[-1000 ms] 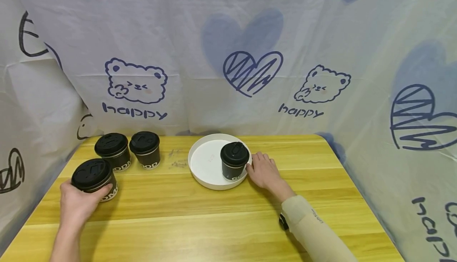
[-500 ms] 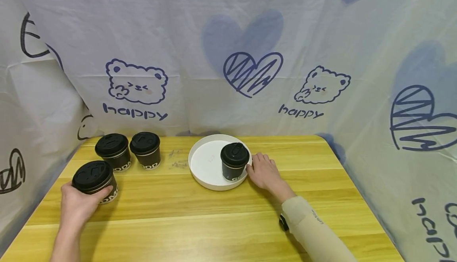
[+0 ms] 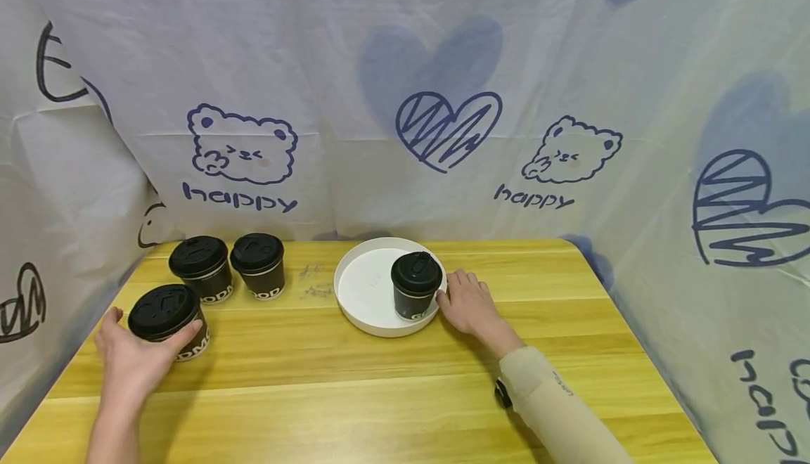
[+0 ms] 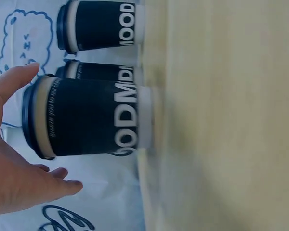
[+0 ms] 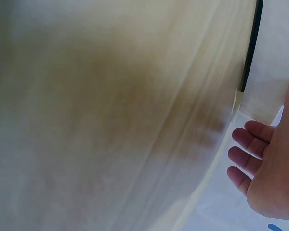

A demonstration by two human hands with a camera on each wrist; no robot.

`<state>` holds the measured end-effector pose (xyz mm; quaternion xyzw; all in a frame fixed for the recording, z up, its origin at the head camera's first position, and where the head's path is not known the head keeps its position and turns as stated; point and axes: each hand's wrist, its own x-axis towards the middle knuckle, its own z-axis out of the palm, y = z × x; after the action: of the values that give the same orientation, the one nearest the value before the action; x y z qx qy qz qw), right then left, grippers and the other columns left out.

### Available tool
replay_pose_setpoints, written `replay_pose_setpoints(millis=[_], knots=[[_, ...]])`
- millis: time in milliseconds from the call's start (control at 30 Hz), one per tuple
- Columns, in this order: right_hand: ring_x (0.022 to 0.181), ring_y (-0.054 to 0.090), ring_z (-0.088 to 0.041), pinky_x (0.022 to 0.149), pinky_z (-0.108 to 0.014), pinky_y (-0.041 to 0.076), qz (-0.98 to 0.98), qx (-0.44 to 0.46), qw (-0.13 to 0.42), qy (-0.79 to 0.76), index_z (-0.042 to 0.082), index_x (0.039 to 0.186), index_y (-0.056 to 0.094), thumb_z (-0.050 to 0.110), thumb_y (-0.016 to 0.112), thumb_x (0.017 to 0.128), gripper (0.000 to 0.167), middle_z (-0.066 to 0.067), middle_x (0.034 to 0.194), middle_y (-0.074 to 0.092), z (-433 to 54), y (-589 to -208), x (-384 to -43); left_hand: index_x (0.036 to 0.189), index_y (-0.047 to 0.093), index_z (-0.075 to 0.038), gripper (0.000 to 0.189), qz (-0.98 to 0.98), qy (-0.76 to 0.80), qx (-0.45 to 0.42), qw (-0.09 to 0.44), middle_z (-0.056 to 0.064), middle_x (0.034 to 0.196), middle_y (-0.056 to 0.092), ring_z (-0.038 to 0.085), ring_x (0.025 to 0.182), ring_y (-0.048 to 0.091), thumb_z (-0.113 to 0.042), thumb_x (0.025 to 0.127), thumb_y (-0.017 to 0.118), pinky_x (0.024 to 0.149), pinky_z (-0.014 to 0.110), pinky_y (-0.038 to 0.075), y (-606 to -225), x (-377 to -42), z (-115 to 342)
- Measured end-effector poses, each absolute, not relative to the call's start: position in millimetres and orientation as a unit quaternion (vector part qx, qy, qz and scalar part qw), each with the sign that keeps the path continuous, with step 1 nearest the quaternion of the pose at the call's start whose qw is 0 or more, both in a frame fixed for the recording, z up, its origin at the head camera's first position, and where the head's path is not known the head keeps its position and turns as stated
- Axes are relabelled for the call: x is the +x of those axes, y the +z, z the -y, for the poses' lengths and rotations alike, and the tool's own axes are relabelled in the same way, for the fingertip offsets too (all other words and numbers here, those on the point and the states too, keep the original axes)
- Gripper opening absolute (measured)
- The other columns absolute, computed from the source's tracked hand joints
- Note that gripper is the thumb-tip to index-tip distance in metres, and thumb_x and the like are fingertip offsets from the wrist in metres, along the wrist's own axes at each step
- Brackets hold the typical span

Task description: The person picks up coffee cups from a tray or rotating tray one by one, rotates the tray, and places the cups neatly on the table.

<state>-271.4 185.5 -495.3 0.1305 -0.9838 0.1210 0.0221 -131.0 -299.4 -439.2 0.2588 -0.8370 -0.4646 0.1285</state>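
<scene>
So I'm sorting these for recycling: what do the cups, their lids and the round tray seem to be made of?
The cups look like matte black paper, with printed white lettering and a pale band at the base. The lids look like moulded black plastic with a slight sheen. The tray is smooth, plain white, probably plastic, though ceramic can't be ruled out.

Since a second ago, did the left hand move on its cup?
Yes. The left hand has opened off the near cup, its thumb now spread left of the lid, while the cup stays put on the table.
</scene>
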Motion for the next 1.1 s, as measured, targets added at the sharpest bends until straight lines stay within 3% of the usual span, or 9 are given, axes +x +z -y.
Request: replay_pose_setpoints(millis=[233, 533, 900, 1100], knots=[[0.114, 0.05, -0.033, 0.09, -0.048, 0.042, 0.984, 0.13, 0.021, 0.121, 0.004, 0.133, 0.059, 0.036, 0.045, 0.106, 0.044, -0.012, 0.121, 0.056, -185, -496, -272, 0.165, -0.003, -0.004, 0.113, 0.825, -0.468, 0.249, 0.195, 0.021, 0.169, -0.002, 0.043, 0.155, 0.001, -0.037, 0.089, 0.075, 0.125, 0.062, 0.015, -419, -127, 283], [0.114, 0.05, -0.034, 0.09, -0.049, 0.042, 0.984, 0.13, 0.025, 0.121, 0.004, 0.132, 0.059, 0.035, 0.045, 0.106, 0.043, -0.012, 0.121, 0.056, -186, -496, -272, 0.162, 0.013, 0.0, 0.108, 0.828, -0.451, 0.143, 0.3, 0.026, 0.163, 0.014, 0.042, 0.151, 0.011, -0.019, 0.082, 0.083, 0.124, 0.06, 0.015, -405, -143, 241], [0.114, 0.049, -0.032, 0.091, -0.048, 0.042, 0.985, 0.126, 0.022, 0.117, 0.004, 0.131, 0.059, 0.036, 0.046, 0.106, 0.042, -0.011, 0.121, 0.056, -185, -495, -271, 0.161, 0.017, 0.003, 0.101, 0.841, -0.466, 0.067, 0.266, 0.027, 0.162, 0.015, 0.048, 0.15, 0.018, -0.02, 0.087, 0.081, 0.119, 0.067, 0.022, -406, -175, 187], [0.113, 0.049, -0.031, 0.091, -0.048, 0.042, 0.985, 0.125, 0.023, 0.115, 0.004, 0.129, 0.059, 0.036, 0.045, 0.107, 0.041, -0.01, 0.119, 0.055, -184, -495, -270, 0.162, 0.014, 0.003, 0.103, 0.857, -0.471, 0.066, 0.201, 0.028, 0.164, 0.012, 0.047, 0.151, 0.017, -0.024, 0.088, 0.08, 0.12, 0.067, 0.023, -414, -192, 167]])
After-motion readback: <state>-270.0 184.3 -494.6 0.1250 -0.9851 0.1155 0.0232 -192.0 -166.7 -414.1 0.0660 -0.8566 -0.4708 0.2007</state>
